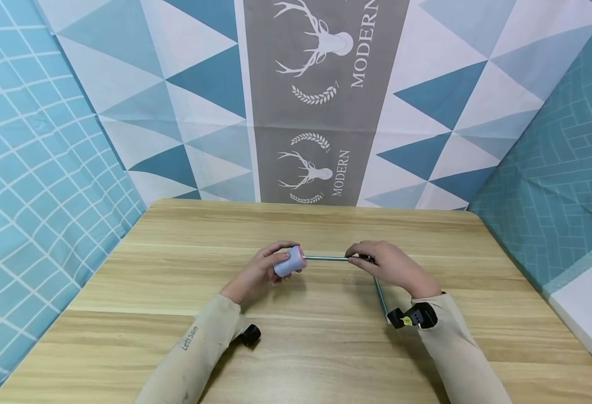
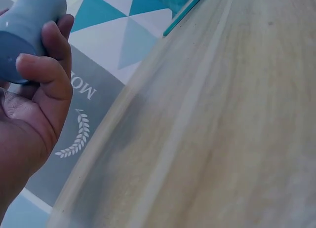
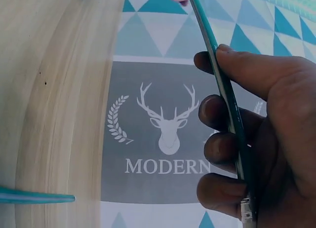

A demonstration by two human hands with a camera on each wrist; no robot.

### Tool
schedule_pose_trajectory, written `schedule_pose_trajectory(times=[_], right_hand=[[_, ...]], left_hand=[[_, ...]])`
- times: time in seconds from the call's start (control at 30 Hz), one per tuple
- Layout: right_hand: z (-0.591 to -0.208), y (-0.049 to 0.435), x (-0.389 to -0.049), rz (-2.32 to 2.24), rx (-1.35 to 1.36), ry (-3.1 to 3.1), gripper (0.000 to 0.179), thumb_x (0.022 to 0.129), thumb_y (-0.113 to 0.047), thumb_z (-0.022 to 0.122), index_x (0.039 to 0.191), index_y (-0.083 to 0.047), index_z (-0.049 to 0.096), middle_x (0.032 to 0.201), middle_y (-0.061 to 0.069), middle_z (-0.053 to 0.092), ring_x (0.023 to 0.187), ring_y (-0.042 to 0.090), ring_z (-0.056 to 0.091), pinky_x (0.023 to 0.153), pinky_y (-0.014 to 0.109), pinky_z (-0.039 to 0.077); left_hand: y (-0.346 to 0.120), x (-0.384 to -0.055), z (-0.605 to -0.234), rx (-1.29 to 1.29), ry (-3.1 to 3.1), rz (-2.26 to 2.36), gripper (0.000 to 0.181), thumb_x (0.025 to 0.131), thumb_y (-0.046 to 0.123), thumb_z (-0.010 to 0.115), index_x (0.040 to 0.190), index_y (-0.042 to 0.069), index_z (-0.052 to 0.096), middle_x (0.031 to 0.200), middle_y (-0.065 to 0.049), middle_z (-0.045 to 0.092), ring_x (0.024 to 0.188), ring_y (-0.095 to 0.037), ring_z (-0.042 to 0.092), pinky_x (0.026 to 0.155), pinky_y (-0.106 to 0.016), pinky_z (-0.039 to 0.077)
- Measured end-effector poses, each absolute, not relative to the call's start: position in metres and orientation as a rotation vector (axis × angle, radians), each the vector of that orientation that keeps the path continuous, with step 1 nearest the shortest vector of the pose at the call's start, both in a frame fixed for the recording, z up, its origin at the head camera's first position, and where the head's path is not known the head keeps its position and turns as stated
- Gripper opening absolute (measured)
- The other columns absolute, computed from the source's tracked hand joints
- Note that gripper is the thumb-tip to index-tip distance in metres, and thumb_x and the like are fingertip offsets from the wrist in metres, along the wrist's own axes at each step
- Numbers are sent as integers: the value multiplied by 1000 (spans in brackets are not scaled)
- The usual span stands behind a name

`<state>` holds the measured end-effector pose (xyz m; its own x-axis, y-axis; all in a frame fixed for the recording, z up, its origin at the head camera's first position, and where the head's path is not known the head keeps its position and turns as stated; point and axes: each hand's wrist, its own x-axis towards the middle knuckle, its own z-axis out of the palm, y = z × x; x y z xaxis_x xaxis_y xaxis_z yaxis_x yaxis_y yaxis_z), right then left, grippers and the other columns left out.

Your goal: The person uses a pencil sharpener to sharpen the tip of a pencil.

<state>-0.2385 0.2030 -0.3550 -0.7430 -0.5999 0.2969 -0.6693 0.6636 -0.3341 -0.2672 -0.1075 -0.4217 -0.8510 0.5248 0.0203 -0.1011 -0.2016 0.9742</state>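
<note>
My left hand point(image 1: 270, 264) grips a pale lavender-blue, cylinder-shaped pencil sharpener point(image 1: 288, 264) above the table. Its pink end faces right, and its smooth blue base shows in the left wrist view. With my right hand point(image 1: 384, 262) I hold a shiny teal pencil point(image 1: 326, 258), thumb and fingers round the shaft. The far end of that pencil meets the sharpener's pink face; its tip is hidden. A silvery band shows near its back end in the right wrist view. A second teal pencil point(image 1: 381, 297) lies on the table beneath my right wrist.
The wood-grain table point(image 1: 316, 348) has its back edge against a patterned cloth point(image 1: 321, 123) with deer heads. Blue tiled cloth point(image 1: 33, 168) hangs at the left, teal cloth at the right. A white box-like object point(image 1: 591, 314) stands beyond the table's right edge.
</note>
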Motion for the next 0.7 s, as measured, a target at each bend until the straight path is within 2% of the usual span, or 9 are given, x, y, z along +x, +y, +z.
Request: schedule_pose_trajectory(times=[0.07, 0.17, 0.27, 0.5, 0.7], right_hand=[[-355, 202, -237, 591, 1054, -2675, 14, 97, -19, 65, 108, -14, 72, 102, -3, 70, 89, 12, 66, 76, 38, 54], [-355, 198, -235, 508, 1063, -2601, 12, 95, -17, 68, 105, -14, 73, 96, -4, 70, 82, 11, 66, 70, 35, 54], [-356, 196, -235, 433, 1068, -2535, 9, 93, -16, 70, 101, -15, 74, 88, -6, 69, 73, 8, 63, 62, 31, 52], [-360, 193, -236, 447, 1165, -2431, 5, 88, -17, 76, 92, -17, 74, 80, -10, 66, 66, 0, 56, 58, 24, 49], [-369, 187, -239, 368, 1216, -2271, 10, 84, -18, 80, 86, -16, 70, 70, -10, 58, 57, -1, 47, 50, 18, 42]], left_hand=[[-105, -267, -422, 493, 1667, 2089, 30, 102, 20, 47, 131, 19, 57, 101, -10, 67, 70, -18, 57, 53, -24, 40], [-101, -266, -423, 511, 1675, 2064, 36, 105, 24, 42, 139, 14, 48, 104, -8, 64, 73, -17, 54, 55, -24, 41], [-98, -265, -423, 495, 1667, 2065, 40, 104, 21, 44, 142, 11, 41, 105, -9, 62, 71, -16, 50, 53, -24, 40], [-96, -261, -425, 467, 1683, 2048, 32, 99, 19, 50, 130, 16, 44, 108, -12, 53, 69, -14, 45, 48, -21, 33], [-90, -256, -428, 487, 1696, 2113, 30, 98, 20, 51, 127, 13, 47, 95, -10, 58, 61, -13, 48, 45, -21, 35]])
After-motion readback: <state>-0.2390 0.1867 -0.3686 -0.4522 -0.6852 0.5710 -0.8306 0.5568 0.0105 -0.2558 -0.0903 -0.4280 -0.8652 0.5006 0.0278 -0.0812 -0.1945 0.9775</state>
